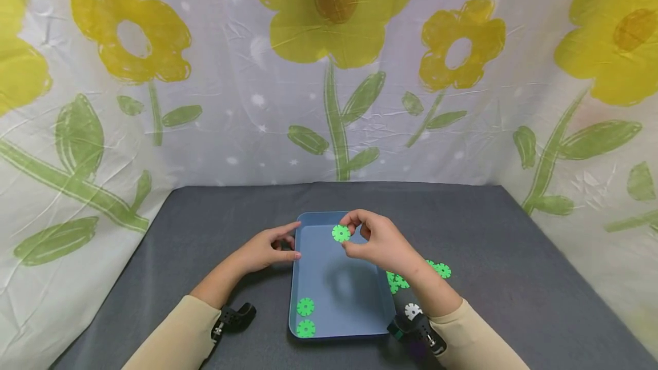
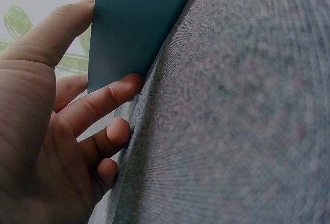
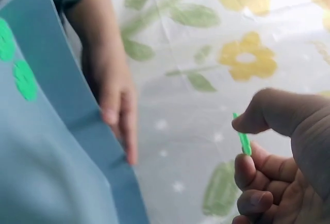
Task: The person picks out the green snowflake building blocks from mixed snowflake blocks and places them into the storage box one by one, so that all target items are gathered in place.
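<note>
My right hand (image 1: 377,236) pinches a green notched plastic disc (image 1: 341,233) between thumb and fingers, above the far part of a blue tray (image 1: 341,296). In the right wrist view the held disc (image 3: 242,135) appears edge-on. My left hand (image 1: 269,249) rests its fairly straight thumb and forefinger at the tray's left rim; its other fingers are loosely bent by the outer wall in the left wrist view. Inside the tray, two matching discs lie in the near left corner, one disc (image 1: 305,307) behind the other disc (image 1: 305,329).
Right of the tray, several green discs (image 1: 398,282) lie on the dark grey cloth, partly hidden by my right forearm. A white disc (image 1: 413,310) lies near the right wrist strap (image 1: 430,336). Flower-printed curtain (image 1: 231,73) surrounds the table's back and sides.
</note>
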### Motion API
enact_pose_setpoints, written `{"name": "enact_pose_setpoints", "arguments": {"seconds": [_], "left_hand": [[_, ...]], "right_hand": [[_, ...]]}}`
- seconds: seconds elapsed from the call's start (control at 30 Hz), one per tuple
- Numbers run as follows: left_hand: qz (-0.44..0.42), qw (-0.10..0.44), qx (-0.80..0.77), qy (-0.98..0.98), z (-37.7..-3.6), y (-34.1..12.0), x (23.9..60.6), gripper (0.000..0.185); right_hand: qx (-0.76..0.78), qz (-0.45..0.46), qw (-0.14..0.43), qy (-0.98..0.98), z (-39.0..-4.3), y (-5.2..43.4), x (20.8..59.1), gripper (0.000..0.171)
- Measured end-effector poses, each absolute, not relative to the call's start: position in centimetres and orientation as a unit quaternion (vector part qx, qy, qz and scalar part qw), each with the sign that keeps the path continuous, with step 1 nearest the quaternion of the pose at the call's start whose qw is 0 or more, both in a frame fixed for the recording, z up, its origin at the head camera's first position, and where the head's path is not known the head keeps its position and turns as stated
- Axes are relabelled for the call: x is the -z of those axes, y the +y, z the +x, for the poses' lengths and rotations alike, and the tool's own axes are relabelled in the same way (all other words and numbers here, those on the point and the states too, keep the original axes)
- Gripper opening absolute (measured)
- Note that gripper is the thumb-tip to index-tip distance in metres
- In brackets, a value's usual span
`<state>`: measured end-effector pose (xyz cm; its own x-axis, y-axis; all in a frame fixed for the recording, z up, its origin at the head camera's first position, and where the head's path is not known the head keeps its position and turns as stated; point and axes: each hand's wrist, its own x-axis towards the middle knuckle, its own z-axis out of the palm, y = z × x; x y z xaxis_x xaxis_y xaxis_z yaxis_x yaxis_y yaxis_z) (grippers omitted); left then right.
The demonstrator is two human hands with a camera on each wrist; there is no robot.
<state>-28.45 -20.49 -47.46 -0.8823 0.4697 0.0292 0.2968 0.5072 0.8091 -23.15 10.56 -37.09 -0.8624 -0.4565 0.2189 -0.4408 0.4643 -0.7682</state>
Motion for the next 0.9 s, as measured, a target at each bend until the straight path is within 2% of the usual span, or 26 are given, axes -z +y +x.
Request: {"name": "enact_pose_setpoints", "arguments": {"seconds": [0.43,0.73,0.9], "left_hand": [[0.217,0.096,-0.449,0.861,-28.6,-20.5,47.6,0.083],[0.219,0.097,-0.449,0.861,-28.5,-20.5,47.5,0.083],[0.223,0.099,-0.45,0.859,-28.5,-20.5,47.3,0.084]], "right_hand": [[0.417,-0.3,0.052,0.856,-22.6,6.9,40.9,0.026],[0.379,-0.321,0.093,0.863,-23.6,5.9,44.0,0.026],[0.325,-0.351,0.086,0.874,-23.9,5.5,45.2,0.026]]}}
